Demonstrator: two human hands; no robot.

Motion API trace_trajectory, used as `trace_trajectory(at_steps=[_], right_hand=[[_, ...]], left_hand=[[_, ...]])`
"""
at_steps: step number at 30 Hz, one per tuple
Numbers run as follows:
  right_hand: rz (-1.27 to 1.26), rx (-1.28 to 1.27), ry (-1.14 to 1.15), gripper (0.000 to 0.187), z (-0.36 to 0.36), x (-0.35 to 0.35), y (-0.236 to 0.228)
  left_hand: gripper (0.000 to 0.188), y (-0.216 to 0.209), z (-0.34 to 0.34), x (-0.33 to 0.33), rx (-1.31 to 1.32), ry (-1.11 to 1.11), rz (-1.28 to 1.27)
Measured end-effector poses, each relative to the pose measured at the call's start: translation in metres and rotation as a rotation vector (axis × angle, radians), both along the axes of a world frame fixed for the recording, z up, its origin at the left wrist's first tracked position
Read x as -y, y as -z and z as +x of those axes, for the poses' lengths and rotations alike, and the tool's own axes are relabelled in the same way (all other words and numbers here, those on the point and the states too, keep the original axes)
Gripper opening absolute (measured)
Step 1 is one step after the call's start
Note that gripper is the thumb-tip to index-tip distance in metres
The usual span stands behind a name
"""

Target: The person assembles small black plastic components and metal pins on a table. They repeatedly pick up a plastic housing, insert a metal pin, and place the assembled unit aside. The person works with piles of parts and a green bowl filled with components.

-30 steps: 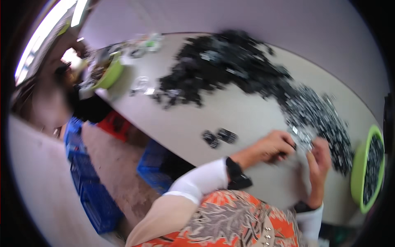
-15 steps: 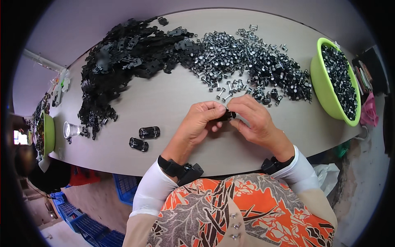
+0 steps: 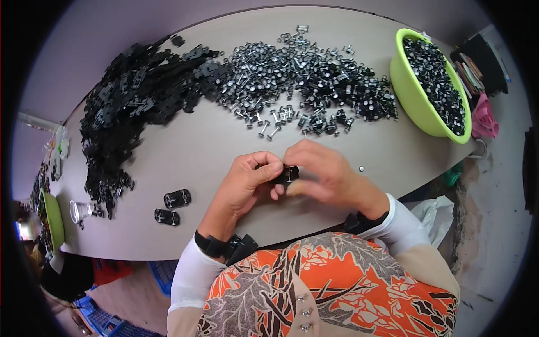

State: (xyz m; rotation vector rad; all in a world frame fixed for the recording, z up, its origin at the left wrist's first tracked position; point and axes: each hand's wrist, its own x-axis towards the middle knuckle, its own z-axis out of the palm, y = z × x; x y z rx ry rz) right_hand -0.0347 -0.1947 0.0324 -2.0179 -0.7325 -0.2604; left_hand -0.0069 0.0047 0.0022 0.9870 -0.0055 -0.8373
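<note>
My left hand (image 3: 242, 182) pinches a small black toy car (image 3: 290, 174) between thumb and fingers, above the table near its front edge. My right hand (image 3: 331, 175) is at the car's right end, thumb and forefinger apart around it and smeared by motion; whether they touch it is unclear. To the left, two black toy cars (image 3: 177, 198) lie side by side. Beyond my hands spreads a heap of wheel-and-axle pieces (image 3: 269, 73), with loose ones (image 3: 274, 132) at its near edge. A single small round piece (image 3: 361, 168) lies right of my right hand.
A large heap of flat black plastic car parts (image 3: 120, 104) covers the back left. A green basin (image 3: 412, 92) full of wheel pieces stands at the right. A clear cup (image 3: 81, 211) lies on its side at the left, near another green basin (image 3: 54, 222).
The view has shifted, so the table's contents sit further left. My right thumb and forefinger have spread at the car. The small round piece now lies on the table; it was not visible before.
</note>
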Motion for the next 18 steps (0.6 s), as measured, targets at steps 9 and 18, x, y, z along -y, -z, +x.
trace_trajectory(at_steps=[9,18], right_hand=[[-0.499,0.042,0.278,0.017,0.025,0.063,0.018],[-0.544,0.064,-0.125,0.012,0.004,0.044,0.004]], left_hand=[[0.026,-0.007,0.002,0.003,-0.025,-0.002,0.109],[0.035,-0.005,0.002,-0.001,-0.023,-0.042,0.103]])
